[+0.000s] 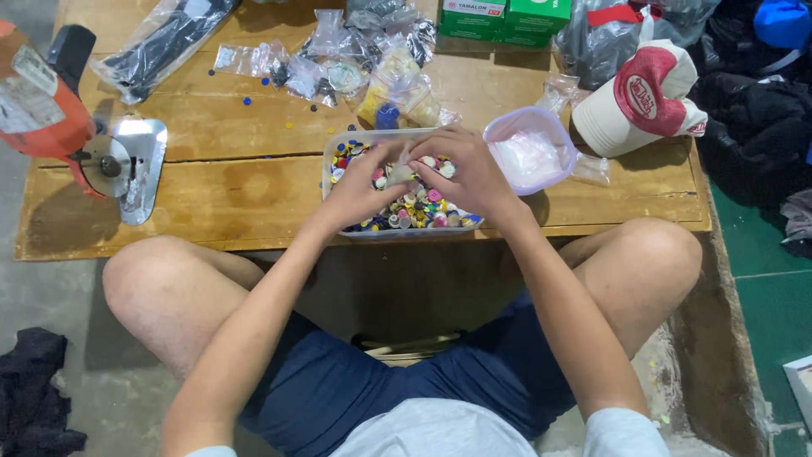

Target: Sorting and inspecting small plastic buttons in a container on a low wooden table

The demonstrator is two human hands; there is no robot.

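While person sits cross-legged at low wooden table (220, 195), left hand (359, 190) and right hand (469, 173) meet over clear tub of mixed coloured buttons (412, 210) at near table edge, fingertips pinching small pale item between them, too small to identify; lilac-rimmed tub (531, 148) just right; cap (644, 97) farther right; small plastic bags (355, 59) behind; orange cutting machine (59, 110) far left

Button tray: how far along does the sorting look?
Done: small filled bags lie piled behind the button tray. In hand: left hand and right hand meet over it, pinching something small. Left: the tray is full of mixed buttons.
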